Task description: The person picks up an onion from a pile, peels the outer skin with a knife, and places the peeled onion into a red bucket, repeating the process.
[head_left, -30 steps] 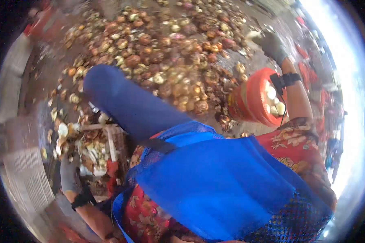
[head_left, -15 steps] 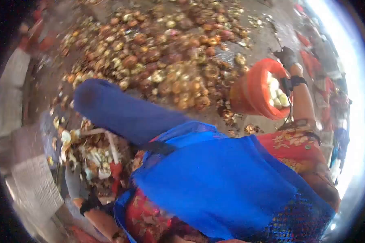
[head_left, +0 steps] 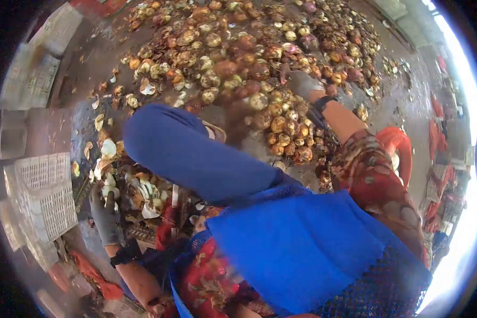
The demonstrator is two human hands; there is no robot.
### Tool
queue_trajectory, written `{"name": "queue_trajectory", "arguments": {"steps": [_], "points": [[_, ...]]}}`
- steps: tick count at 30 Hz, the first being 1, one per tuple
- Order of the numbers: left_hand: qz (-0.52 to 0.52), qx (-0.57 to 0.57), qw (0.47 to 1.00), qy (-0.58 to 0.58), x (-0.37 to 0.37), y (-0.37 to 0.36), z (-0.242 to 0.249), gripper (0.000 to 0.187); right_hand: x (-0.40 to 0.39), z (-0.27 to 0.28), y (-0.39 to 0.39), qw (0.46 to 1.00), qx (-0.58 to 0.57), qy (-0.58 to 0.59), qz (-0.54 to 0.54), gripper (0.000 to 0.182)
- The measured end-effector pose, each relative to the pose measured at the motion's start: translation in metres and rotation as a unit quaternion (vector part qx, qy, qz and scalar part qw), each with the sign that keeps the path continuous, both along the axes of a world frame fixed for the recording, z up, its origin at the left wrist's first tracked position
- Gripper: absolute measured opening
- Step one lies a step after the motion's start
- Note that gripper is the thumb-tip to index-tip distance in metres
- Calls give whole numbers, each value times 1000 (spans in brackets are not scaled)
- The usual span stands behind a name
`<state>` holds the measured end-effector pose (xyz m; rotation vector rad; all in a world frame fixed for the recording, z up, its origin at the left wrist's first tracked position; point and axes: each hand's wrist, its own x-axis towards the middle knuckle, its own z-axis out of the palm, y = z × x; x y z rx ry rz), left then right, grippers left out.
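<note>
My right hand point(head_left: 303, 86), in a grey glove, reaches over the large pile of onions point(head_left: 258, 100). A reddish-brown onion or loose skin point(head_left: 284, 73) shows right at its fingertips, which blend into the pile. My left hand point(head_left: 106, 214), gloved in grey too, is down at the lower left, its thumb apart from the fingers. Beside it lie pale onion skins and trimmings point(head_left: 149, 204). Partly hidden behind my right sleeve is an orange bucket point(head_left: 395, 139) with a little of its white contents showing.
My leg in blue trousers point(head_left: 180, 151) crosses the middle, with a blue cloth point(head_left: 297, 244) over my lap. White plastic crates point(head_left: 45, 185) stand at the left. A red pole-like piece point(head_left: 167, 225) is near my left hand. Red bags or cloths point(head_left: 437, 138) lie along the right.
My right hand has left the orange bucket's rim and moved left onto the onion pile. The view has turned, and the bucket now sits mostly behind my sleeve. My left hand stays near the trimmings.
</note>
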<state>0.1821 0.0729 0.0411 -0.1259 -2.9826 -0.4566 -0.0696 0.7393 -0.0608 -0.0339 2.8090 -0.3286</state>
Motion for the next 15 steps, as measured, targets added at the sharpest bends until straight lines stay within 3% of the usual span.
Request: {"name": "queue_trajectory", "arguments": {"steps": [2,4,6,7,10,11,14,15], "points": [[192,244,947,-82,-5,31,14,42,-24,-14,-26,999,-2,-47,23,37],[208,221,948,-91,-5,18,0,42,-46,-25,-50,997,12,-59,46,39],[256,275,921,-102,-8,20,-5,43,-69,-36,-71,994,45,-72,76,45],[263,273,920,-104,-9,21,-4,43,-76,-49,-83,991,42,-32,122,52],[231,229,941,-97,-26,42,14,43,-110,-89,-122,988,1,-2,155,59],[225,208,947,-99,-29,44,15,43,-124,-83,-146,990,-12,-114,84,65],[229,182,951,-104,-36,49,18,43,-123,-45,-197,983,63,-114,129,71],[231,178,951,-106,-37,48,18,44,-141,-116,-182,984,62,-40,162,75]]}}
